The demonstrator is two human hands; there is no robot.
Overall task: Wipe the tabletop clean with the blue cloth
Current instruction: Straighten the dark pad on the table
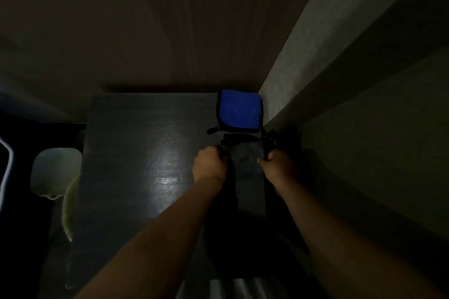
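The scene is very dim. A folded blue cloth point(239, 110) with a dark border lies at the far right corner of the dark tabletop point(136, 153), close to the wall. Just in front of it lies a dark flat object point(247, 155) with black straps. My left hand point(210, 165) is curled at that object's left edge. My right hand point(277, 165) pinches a black strap at its right edge. Neither hand touches the blue cloth.
A grey wall point(315, 75) runs along the table's right side and a darker wall stands behind it. A pale rounded chair or seat point(56, 170) sits off the table's left edge. Light glares on the tabletop's middle point(165, 177).
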